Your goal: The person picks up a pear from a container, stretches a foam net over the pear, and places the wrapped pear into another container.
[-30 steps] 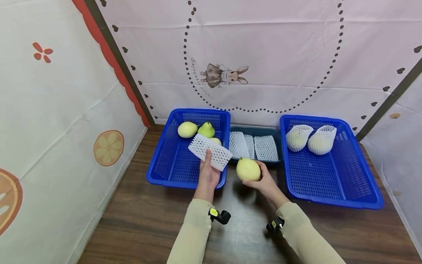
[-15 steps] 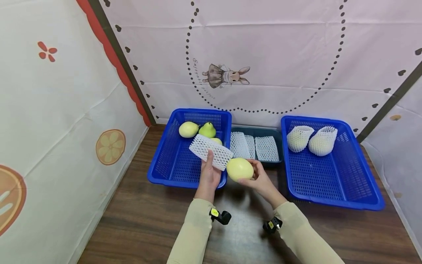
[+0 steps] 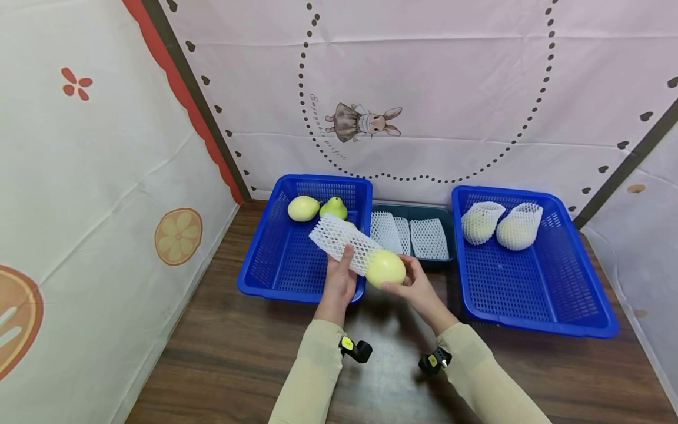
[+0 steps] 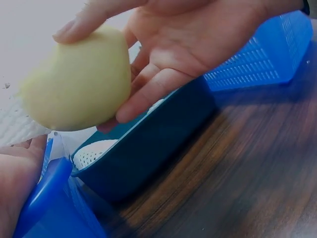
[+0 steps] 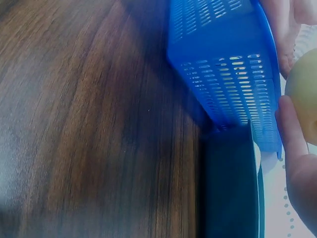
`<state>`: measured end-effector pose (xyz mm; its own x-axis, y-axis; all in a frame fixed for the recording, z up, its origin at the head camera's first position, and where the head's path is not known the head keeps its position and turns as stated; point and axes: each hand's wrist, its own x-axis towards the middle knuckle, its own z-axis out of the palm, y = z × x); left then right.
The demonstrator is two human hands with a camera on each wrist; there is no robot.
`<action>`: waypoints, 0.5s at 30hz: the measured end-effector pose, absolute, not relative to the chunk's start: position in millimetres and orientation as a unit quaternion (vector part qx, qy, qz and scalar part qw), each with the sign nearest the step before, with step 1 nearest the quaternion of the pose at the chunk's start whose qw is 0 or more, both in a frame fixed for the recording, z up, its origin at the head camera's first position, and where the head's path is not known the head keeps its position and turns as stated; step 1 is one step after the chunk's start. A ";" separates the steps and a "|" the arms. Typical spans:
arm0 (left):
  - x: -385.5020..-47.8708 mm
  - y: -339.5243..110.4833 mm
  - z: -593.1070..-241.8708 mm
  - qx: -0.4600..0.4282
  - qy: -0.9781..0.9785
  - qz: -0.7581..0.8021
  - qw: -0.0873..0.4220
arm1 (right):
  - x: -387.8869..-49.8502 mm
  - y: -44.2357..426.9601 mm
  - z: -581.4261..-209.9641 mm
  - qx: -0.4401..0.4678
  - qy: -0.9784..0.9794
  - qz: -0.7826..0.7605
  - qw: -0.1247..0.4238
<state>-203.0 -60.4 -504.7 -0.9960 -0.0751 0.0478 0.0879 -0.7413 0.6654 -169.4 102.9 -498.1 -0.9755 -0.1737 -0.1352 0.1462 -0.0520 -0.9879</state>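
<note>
My left hand (image 3: 340,281) grips a white foam net sleeve (image 3: 339,237), its thumb lying on top of the mesh. A pale yellow pear (image 3: 385,269) is held by my right hand (image 3: 419,290), thumb and fingers around its side. The pear's narrow end sits inside the sleeve's right-hand opening; the wide end is bare. Seen in the left wrist view, the pear (image 4: 79,82) lies between the right thumb and fingers, with the net's edge at its left. Only part of the pear (image 5: 304,94) appears in the right wrist view.
Beneath the left hand, a blue basket (image 3: 249,282) holds a yellow pear (image 3: 303,208), a green pear (image 3: 333,208) and another mostly hidden. A dark green tray (image 3: 413,207) bears several net sleeves (image 3: 428,238). At right, another blue basket (image 3: 535,324) contains two net-wrapped pears (image 3: 517,226).
My right hand has brought the pear leftward and turned it toward the sleeve. The pear's tip has entered the sleeve's opening, and the left hand has shifted slightly right.
</note>
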 end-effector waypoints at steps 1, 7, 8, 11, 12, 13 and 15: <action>-203.0 -60.2 -504.8 -0.007 -0.363 -0.931 0.042 | -169.6 102.7 -497.8 -0.006 0.677 -0.727 0.111; -203.4 -58.1 -505.6 -0.012 -0.401 -0.915 0.038 | -168.6 102.3 -493.2 0.000 0.675 -0.729 0.116; -203.6 -57.7 -505.8 -0.017 -0.408 -0.912 0.039 | -168.1 102.3 -492.2 -0.002 0.678 -0.726 0.115; -203.9 -56.6 -505.5 -0.032 -0.427 -0.902 0.046 | -167.7 102.1 -491.6 -0.007 0.682 -0.723 0.110; -204.0 -56.3 -505.5 -0.037 -0.434 -0.899 0.048 | -167.6 101.9 -491.4 -0.007 0.681 -0.724 0.110; -204.0 -56.0 -505.7 -0.042 -0.441 -0.895 0.049 | -167.6 101.7 -491.2 -0.006 0.679 -0.726 0.110; -204.0 -55.7 -505.7 -0.050 -0.452 -0.889 0.051 | -168.0 101.2 -491.4 0.000 0.672 -0.732 0.112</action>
<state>-204.0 -55.7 -505.7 -0.9899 -0.0448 0.1346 0.1351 -0.5869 0.7983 -168.0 101.2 -491.4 -0.9751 -0.1637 -0.1499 0.1632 -0.0709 -0.9840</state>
